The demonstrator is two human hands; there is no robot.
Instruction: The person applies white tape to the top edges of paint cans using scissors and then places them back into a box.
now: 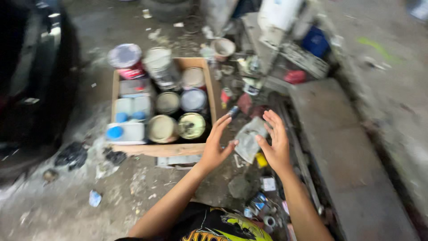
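My left hand [216,145] and my right hand [275,140] hover side by side, palms facing each other, fingers spread and empty. Between and below them lies a crumpled grey rag [248,139] on the dirty ground. Just left of my left hand stands a shallow wooden box [210,91] packed with round paint cans [191,125] and white plastic bottles with blue caps [125,131]. A small yellow object [261,159] lies under my right hand.
A grey concrete slab [343,147] runs along the right. Clutter of tins, a red item [294,76] and a blue container [315,41] sits at the back. A dark vehicle body [31,80] fills the left edge. Scraps litter the floor.
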